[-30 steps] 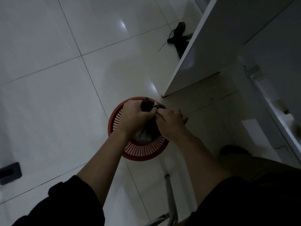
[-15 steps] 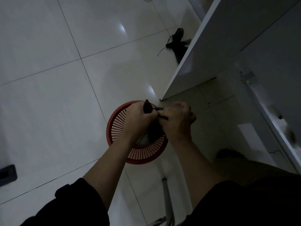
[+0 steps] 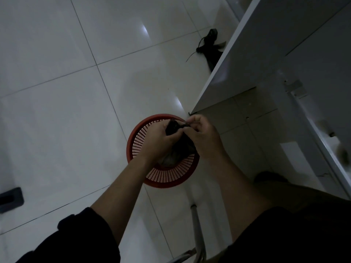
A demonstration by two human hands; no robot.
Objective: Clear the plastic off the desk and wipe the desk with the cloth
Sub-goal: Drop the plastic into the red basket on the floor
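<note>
From the head camera, a crinkled black plastic bag [image 3: 179,141] hung lengthwise above a round red slotted basket [image 3: 167,176] on glossy white tiles [image 3: 66,111]. The left hand [image 3: 157,143] gripped its gathered neck; the right hand [image 3: 204,139] pinched a twisted end. The dim light hid the bag's contents.

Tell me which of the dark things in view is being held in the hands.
The black plastic bag over the red basket: left hand and right hand both grip its neck. The dark object by the desk and the one at far left lie untouched on the floor.
</note>
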